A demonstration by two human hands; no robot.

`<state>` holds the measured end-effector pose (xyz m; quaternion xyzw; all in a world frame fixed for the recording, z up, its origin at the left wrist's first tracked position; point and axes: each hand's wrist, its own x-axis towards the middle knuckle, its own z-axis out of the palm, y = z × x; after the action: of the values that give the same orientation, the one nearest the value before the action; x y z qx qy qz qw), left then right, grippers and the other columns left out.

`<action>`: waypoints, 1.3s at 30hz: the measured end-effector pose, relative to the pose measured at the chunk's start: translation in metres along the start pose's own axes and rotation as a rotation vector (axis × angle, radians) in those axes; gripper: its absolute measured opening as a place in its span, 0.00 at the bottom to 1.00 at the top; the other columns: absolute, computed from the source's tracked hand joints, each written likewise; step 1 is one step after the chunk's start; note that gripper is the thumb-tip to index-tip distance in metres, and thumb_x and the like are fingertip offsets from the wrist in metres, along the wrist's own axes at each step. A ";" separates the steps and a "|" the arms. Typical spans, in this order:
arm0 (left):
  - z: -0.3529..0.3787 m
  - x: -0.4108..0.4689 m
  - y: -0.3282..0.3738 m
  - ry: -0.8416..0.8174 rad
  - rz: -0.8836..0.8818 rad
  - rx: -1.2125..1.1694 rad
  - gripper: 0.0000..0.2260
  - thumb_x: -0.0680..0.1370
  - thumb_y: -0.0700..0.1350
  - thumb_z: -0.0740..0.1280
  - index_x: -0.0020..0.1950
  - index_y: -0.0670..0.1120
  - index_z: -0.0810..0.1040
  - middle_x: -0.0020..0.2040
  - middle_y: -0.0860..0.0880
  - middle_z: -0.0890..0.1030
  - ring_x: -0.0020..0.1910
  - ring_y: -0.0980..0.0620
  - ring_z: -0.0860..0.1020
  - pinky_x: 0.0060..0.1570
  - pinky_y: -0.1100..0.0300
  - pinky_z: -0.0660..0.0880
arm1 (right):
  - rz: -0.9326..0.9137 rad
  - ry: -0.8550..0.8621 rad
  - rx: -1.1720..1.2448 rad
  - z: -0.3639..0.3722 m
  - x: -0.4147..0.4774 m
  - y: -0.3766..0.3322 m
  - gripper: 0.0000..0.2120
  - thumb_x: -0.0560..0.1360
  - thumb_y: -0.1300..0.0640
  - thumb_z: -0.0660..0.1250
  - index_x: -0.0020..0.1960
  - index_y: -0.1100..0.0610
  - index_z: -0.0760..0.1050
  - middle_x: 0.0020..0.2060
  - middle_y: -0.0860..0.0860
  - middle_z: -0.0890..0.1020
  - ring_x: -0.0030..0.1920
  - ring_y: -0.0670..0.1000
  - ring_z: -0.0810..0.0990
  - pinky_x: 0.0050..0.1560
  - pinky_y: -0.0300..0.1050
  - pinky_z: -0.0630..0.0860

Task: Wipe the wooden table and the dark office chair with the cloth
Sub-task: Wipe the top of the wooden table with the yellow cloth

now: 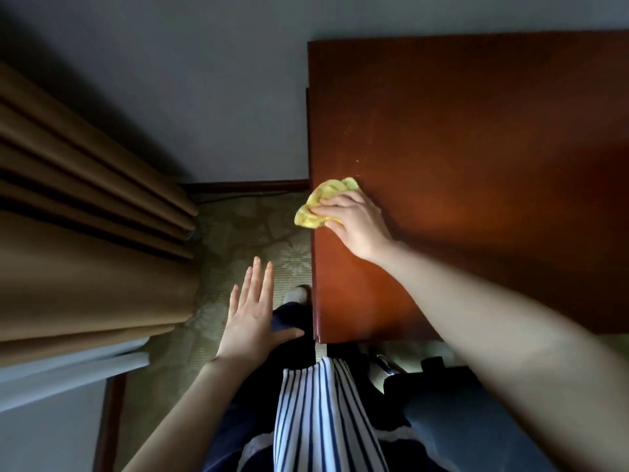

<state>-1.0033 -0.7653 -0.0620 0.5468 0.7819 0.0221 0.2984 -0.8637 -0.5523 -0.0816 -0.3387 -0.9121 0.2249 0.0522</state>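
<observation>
The yellow cloth is lying bunched at the left edge of the wooden desk, with part of it hanging out past that edge. The right hand is gripping it. Its fingers are curling over the top of the wad and pressing it onto the wood. Most of the cloth is sticking out beyond the fingertips, toward the wall and off the side of the desk. To the right of these fingers and beyond them, the reddish-brown desk top is stretching away.

The left hand is hanging nearer the person than the gripping fingers and left of the desk edge. It is holding nothing, and its fingers are reaching out straight and slightly spread. Its thumb is pointing toward the desk over a dark trouser leg; whether it is touching the leg cannot be told. Just beyond it a light-socked foot is resting on the patterned carpet, close beside the desk.

Further left, brown curtains are hanging in folds, and a dark skirting board is running along the foot of the wall. Nearest the camera a striped top is showing. Behind the right forearm, part of the dark office chair is showing, blurred.
</observation>
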 end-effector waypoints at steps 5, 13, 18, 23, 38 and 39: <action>0.000 -0.004 -0.003 0.048 -0.072 -0.032 0.46 0.75 0.57 0.67 0.77 0.47 0.36 0.77 0.48 0.34 0.76 0.50 0.37 0.73 0.53 0.40 | 0.245 0.218 0.073 0.024 -0.009 -0.040 0.17 0.77 0.59 0.64 0.65 0.48 0.77 0.62 0.47 0.78 0.63 0.55 0.70 0.63 0.50 0.63; 0.002 0.015 0.014 0.108 -0.091 -0.123 0.34 0.80 0.47 0.61 0.78 0.45 0.43 0.78 0.47 0.42 0.77 0.50 0.42 0.74 0.53 0.42 | -0.104 0.219 0.038 0.037 -0.117 -0.055 0.17 0.71 0.61 0.73 0.59 0.51 0.81 0.54 0.48 0.83 0.58 0.56 0.79 0.56 0.55 0.73; -0.006 0.050 0.045 0.012 0.017 -0.046 0.49 0.71 0.59 0.71 0.78 0.45 0.41 0.78 0.46 0.40 0.77 0.49 0.40 0.73 0.49 0.40 | -0.272 0.065 -0.092 0.017 -0.184 -0.008 0.19 0.75 0.58 0.61 0.65 0.50 0.77 0.62 0.46 0.78 0.65 0.51 0.70 0.61 0.54 0.73; -0.015 0.078 0.067 -0.157 0.035 0.278 0.65 0.58 0.71 0.72 0.75 0.43 0.32 0.75 0.45 0.31 0.74 0.47 0.32 0.70 0.43 0.35 | -0.134 -0.048 -0.229 -0.009 -0.228 0.050 0.28 0.69 0.62 0.70 0.68 0.50 0.72 0.66 0.48 0.75 0.68 0.51 0.65 0.60 0.55 0.72; -0.026 0.088 0.095 -0.278 -0.009 0.740 0.68 0.58 0.77 0.65 0.72 0.33 0.30 0.75 0.35 0.35 0.75 0.39 0.36 0.70 0.37 0.39 | 1.168 0.554 -0.026 -0.043 -0.241 0.123 0.19 0.81 0.59 0.57 0.71 0.53 0.69 0.70 0.53 0.70 0.71 0.59 0.63 0.69 0.59 0.60; -0.026 0.088 0.097 -0.281 -0.009 0.747 0.68 0.58 0.76 0.65 0.72 0.33 0.30 0.75 0.34 0.35 0.75 0.39 0.36 0.70 0.36 0.39 | 1.251 0.615 0.025 -0.041 -0.232 0.118 0.19 0.81 0.59 0.57 0.71 0.52 0.69 0.71 0.52 0.69 0.72 0.58 0.61 0.71 0.59 0.57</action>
<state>-0.9543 -0.6424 -0.0444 0.6120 0.6900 -0.3402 0.1833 -0.6061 -0.6070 -0.0840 -0.8482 -0.4869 0.1170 0.1725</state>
